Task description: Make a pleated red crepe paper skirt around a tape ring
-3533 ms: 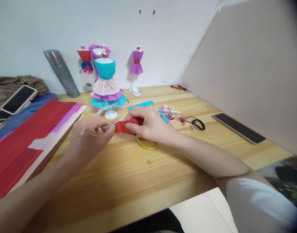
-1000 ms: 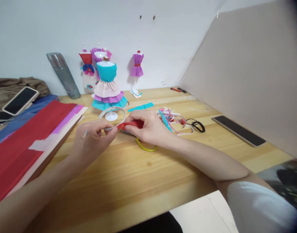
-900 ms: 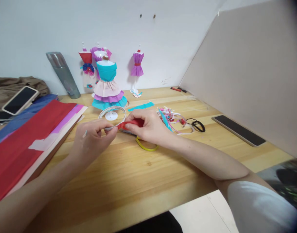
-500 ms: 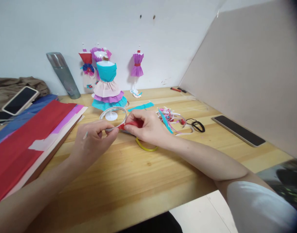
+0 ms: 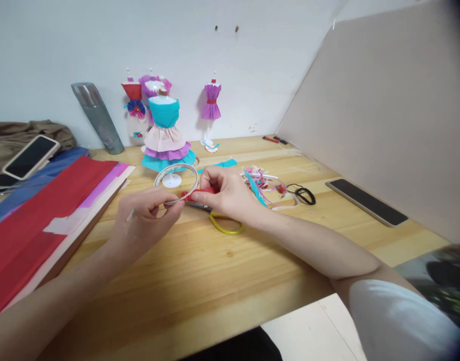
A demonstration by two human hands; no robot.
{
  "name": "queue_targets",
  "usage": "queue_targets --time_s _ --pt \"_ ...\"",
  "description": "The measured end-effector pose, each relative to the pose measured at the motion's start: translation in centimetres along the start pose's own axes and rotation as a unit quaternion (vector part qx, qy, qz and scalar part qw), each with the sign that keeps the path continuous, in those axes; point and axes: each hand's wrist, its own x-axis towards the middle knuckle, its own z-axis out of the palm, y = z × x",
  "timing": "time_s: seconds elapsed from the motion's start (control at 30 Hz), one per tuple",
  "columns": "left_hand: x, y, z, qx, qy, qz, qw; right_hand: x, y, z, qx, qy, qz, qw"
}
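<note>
My left hand pinches a thin roll of whitish tape by its lower edge, and the ring stands up above my fingers. Between the thumb and fingers of my right hand is a small piece of red crepe paper, which reaches toward my left fingertips. Whether the paper touches the tape I cannot tell. Under my right hand lie scissors with yellow handles, their blades partly covered. Behind the roll stands a doll dress form in a turquoise, pink and purple paper dress.
Red crepe sheets lie stacked at left, near a phone and a leaning bottle. Right of my hands are paper scraps, a black hair tie and a dark flat device. A purple-dressed form stands by the wall.
The red paper and my right fingers have shifted slightly beside the roll. More of the scissors now shows below my right hand. Both hands keep their holds.
</note>
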Motion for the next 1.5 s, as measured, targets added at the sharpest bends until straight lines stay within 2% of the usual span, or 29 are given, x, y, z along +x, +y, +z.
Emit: queue_targets --time_s 0.1,0.17,0.27,0.37,0.5,0.6,0.67,0.73,0.8,0.87,0.93,1.0,1.1,1.3,1.4,1.5 --pt "0.3 -0.3 -0.1 -0.012 -0.001 0.017 1.0 0.3 0.3 0.0 0.035 -0.017 0.029 0.999" --pt "0.4 -0.5 -0.1 -0.016 0.002 0.009 1.0 0.4 0.3 -0.1 0.008 0.001 0.016 1.0" --pt "0.5 -0.7 0.0 -0.031 -0.009 -0.045 0.998 0.1 0.0 -0.3 -0.053 0.023 -0.029 0.998" --pt "0.5 -0.9 0.2 -0.07 -0.035 -0.123 0.989 -0.1 -0.5 -0.6 -0.08 -0.009 -0.047 0.996" --pt "0.6 -1.7 0.1 -0.155 -0.117 -0.196 0.961 0.3 -0.7 -1.1 -0.096 -0.045 -0.042 0.993" --pt "1.1 -2.9 -0.3 -0.231 -0.213 -0.202 0.928 0.7 -0.6 -1.4 -0.062 -0.075 -0.018 0.995" --pt "1.3 -3.6 -0.6 -0.239 -0.242 -0.202 0.918 0.9 -0.4 -1.4 -0.03 -0.091 0.005 0.995" --pt "1.4 -3.7 -0.9 -0.183 -0.207 -0.189 0.942 0.9 -0.3 -1.3 -0.006 -0.102 0.026 0.994" --pt "1.4 -3.1 -1.1 -0.085 -0.121 -0.146 0.978 0.8 -0.3 -1.0 0.008 -0.113 0.041 0.993" --pt "1.3 -2.0 -1.1 -0.005 -0.06 -0.09 0.994 0.7 -0.3 -0.7 0.008 -0.123 0.048 0.991" --pt "1.2 -1.0 -1.0 0.017 -0.073 -0.053 0.996 0.6 -0.3 -0.6 -0.006 -0.127 0.041 0.991" --pt "1.1 -0.3 -0.8 0.002 -0.117 -0.037 0.992 0.5 -0.3 -0.5 -0.022 -0.121 0.018 0.992" --pt "0.8 -0.2 -0.6 -0.034 -0.145 -0.028 0.988 0.3 -0.4 -0.8 -0.027 -0.124 -0.025 0.992" --pt "0.8 -1.3 -0.5 -0.066 -0.106 -0.01 0.992 -0.3 -1.0 -1.5 -0.042 -0.148 -0.061 0.986" --pt "1.0 -1.4 -0.8 -0.095 -0.126 -0.029 0.987 -0.5 -1.6 -2.2 -0.113 -0.156 -0.068 0.979" --pt "1.1 -1.3 -1.0 -0.167 -0.176 -0.107 0.964 -0.6 -2.5 -3.3 -0.13 -0.212 -0.061 0.967"
